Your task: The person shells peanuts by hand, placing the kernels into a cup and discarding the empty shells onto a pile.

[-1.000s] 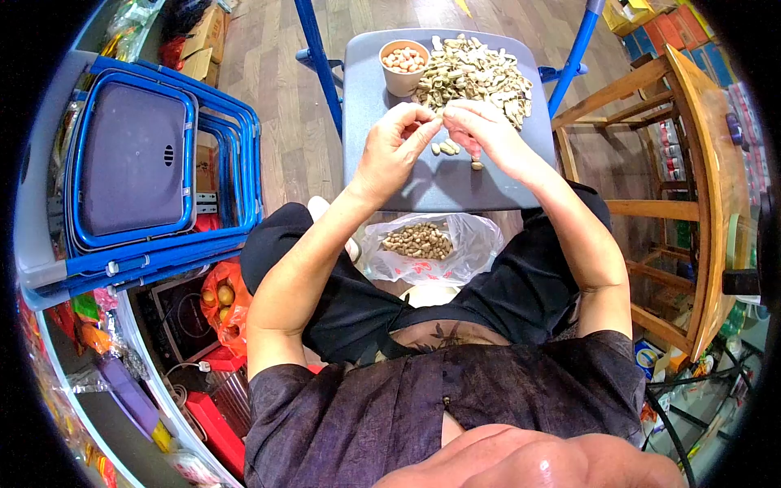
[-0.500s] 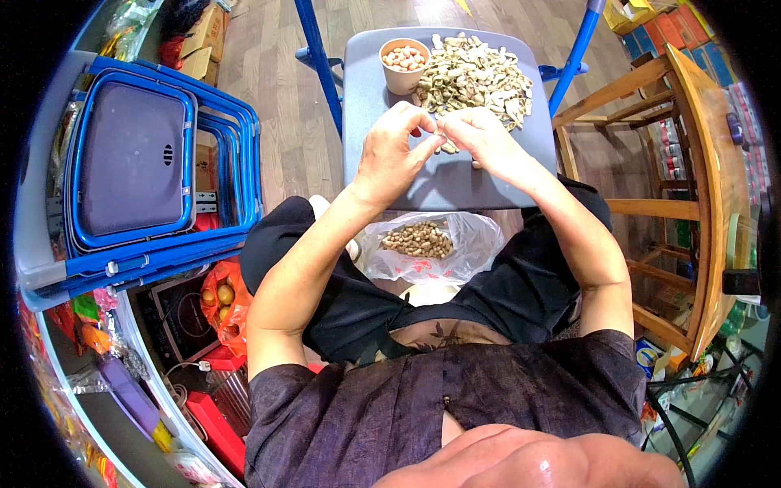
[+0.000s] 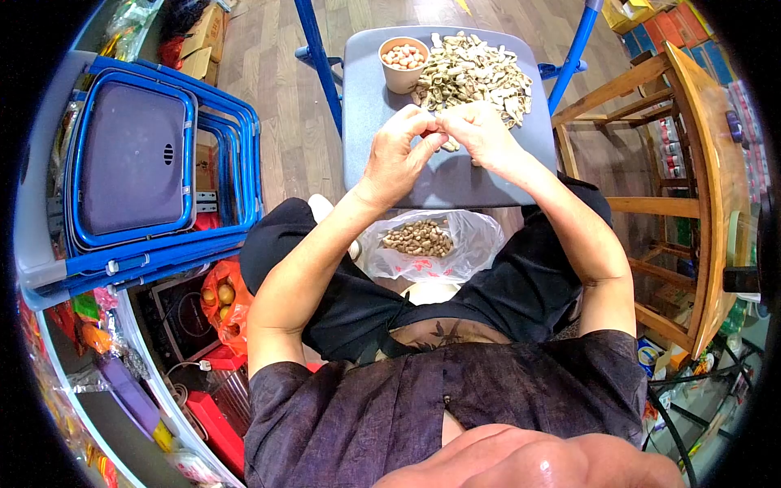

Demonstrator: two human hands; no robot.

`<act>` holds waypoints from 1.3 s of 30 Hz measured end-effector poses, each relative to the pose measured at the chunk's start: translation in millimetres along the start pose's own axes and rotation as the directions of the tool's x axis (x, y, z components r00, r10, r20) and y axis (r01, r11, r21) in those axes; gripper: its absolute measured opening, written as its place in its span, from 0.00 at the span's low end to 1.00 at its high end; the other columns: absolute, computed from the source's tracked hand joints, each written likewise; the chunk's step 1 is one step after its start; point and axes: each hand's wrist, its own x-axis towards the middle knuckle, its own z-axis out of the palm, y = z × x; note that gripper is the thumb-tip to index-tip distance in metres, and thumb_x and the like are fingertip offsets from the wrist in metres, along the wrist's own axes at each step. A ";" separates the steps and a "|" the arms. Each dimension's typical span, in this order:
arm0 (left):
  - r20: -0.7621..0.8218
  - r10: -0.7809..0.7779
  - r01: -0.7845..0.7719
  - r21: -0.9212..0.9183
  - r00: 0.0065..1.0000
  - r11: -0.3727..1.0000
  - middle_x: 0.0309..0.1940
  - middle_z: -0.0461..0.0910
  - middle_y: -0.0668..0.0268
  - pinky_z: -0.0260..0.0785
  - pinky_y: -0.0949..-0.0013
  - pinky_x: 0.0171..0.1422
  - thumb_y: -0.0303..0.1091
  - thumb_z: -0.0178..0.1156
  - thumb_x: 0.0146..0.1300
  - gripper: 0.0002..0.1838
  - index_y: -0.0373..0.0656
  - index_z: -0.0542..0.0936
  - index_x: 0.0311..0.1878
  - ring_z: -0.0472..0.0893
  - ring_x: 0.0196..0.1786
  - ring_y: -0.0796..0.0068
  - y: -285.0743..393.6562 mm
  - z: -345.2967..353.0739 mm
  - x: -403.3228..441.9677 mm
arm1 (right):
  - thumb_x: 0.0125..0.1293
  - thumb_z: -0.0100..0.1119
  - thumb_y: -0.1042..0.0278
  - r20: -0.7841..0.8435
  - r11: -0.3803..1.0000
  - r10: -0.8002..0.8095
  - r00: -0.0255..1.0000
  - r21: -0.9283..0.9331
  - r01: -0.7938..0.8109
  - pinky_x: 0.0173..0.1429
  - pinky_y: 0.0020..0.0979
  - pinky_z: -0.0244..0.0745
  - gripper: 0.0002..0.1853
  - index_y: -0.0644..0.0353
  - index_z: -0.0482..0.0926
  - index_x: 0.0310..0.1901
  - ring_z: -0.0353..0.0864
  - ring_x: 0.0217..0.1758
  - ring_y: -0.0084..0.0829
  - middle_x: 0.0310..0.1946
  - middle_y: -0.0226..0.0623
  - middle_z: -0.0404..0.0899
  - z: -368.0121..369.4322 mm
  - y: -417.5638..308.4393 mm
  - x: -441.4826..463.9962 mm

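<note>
My left hand (image 3: 399,150) and my right hand (image 3: 480,137) meet fingertip to fingertip over the grey seat (image 3: 374,175) of a folding chair. Both are closed in a pinch on what looks like a peanut, mostly hidden by the fingers. Just beyond them spreads a heap of empty peanut shells (image 3: 480,77). To its left stands a cup (image 3: 402,80) filled with shelled peanuts (image 3: 403,56). Between my knees, below the seat, an open plastic bag (image 3: 476,244) holds unshelled peanuts (image 3: 417,238).
Folded blue-framed chairs (image 3: 134,154) lean at the left. A wooden stool (image 3: 691,203) lies on its side at the right. An orange bag (image 3: 232,313) of round produce sits low at the left, near a red box (image 3: 215,431).
My hands have drawn closer together, the right fingers now overlapping the left fingertips. The cup, the shell heap and the bag have stayed in place.
</note>
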 end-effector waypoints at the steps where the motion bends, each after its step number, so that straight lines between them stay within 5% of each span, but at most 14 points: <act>1: 0.000 0.000 0.000 0.002 1.000 1.000 0.31 0.76 0.60 0.69 0.66 0.41 0.29 0.63 0.60 0.06 0.37 0.80 0.37 0.78 0.36 0.63 0.0 0.1 -0.1 | 0.67 0.52 0.59 -0.016 1.000 -0.013 1.000 0.009 0.013 0.27 0.25 0.60 0.20 0.62 0.73 0.20 0.64 0.23 0.14 0.16 0.22 0.66 1.0 4.6 0.4; 9: -0.002 -0.042 0.042 -0.007 0.999 0.999 0.33 0.75 0.64 0.67 0.71 0.45 0.29 0.61 0.63 0.06 0.36 0.79 0.38 0.75 0.38 0.72 -8.0 0.6 0.2 | 0.67 0.52 0.59 -0.055 0.998 0.021 0.998 0.066 -0.017 0.27 0.25 0.59 0.17 0.63 0.76 0.26 0.63 0.24 0.15 0.18 0.23 0.67 2.7 -2.0 -1.6; 11: -0.010 -0.040 0.039 -0.008 0.999 0.999 0.32 0.75 0.64 0.67 0.71 0.45 0.29 0.60 0.64 0.06 0.36 0.79 0.38 0.75 0.38 0.72 -7.0 -1.2 2.3 | 0.67 0.52 0.60 0.022 0.981 0.136 0.990 0.137 -0.138 0.29 0.25 0.59 0.15 0.64 0.78 0.31 0.63 0.26 0.16 0.20 0.22 0.67 -2.6 -1.5 -2.4; 14: -0.018 -0.077 0.076 -0.015 0.997 0.997 0.32 0.75 0.63 0.67 0.71 0.45 0.29 0.61 0.63 0.06 0.36 0.79 0.38 0.75 0.38 0.71 -3.5 -3.0 3.8 | 0.67 0.52 0.59 0.013 0.997 -0.064 0.998 -0.052 0.065 0.31 0.25 0.60 0.15 0.65 0.78 0.33 0.63 0.27 0.16 0.21 0.22 0.67 1.7 1.5 -2.9; 16: -0.020 -0.024 0.025 0.049 1.000 0.998 0.33 0.75 0.63 0.68 0.70 0.46 0.29 0.63 0.61 0.06 0.37 0.79 0.38 0.76 0.39 0.69 -6.0 -4.2 3.9 | 0.68 0.52 0.59 0.021 0.999 -0.038 0.999 -0.029 0.039 0.32 0.25 0.60 0.16 0.65 0.78 0.32 0.64 0.27 0.17 0.22 0.21 0.67 1.0 -6.1 -5.1; 24: 0.117 0.102 -0.119 0.157 0.988 0.980 0.34 0.76 0.59 0.69 0.61 0.44 0.33 0.65 0.58 0.08 0.39 0.79 0.35 0.77 0.39 0.58 -7.3 -10.4 6.0 | 0.67 0.53 0.48 0.207 0.939 0.317 0.926 0.072 -0.338 0.29 0.21 0.56 0.20 0.59 0.79 0.31 0.63 0.27 0.14 0.23 0.21 0.67 -11.2 -6.5 -9.1; 33: 0.109 0.119 -0.137 0.178 0.987 0.974 0.33 0.75 0.59 0.69 0.60 0.43 0.33 0.63 0.59 0.08 0.39 0.78 0.34 0.77 0.39 0.57 -4.4 -8.0 7.7 | 0.69 0.53 0.53 0.116 0.998 0.055 0.992 -0.007 -0.055 0.28 0.24 0.57 0.20 0.64 0.76 0.27 0.63 0.27 0.15 0.23 0.21 0.70 -5.0 -1.4 -9.2; 39: 0.114 0.121 -0.139 0.163 0.986 0.977 0.34 0.76 0.59 0.69 0.60 0.43 0.33 0.64 0.58 0.08 0.39 0.78 0.35 0.76 0.39 0.56 -1.1 -11.4 6.6 | 0.69 0.53 0.53 0.064 0.995 0.039 0.997 -0.089 -0.033 0.26 0.27 0.56 0.23 0.64 0.74 0.23 0.61 0.23 0.16 0.17 0.24 0.66 -3.0 2.4 -9.1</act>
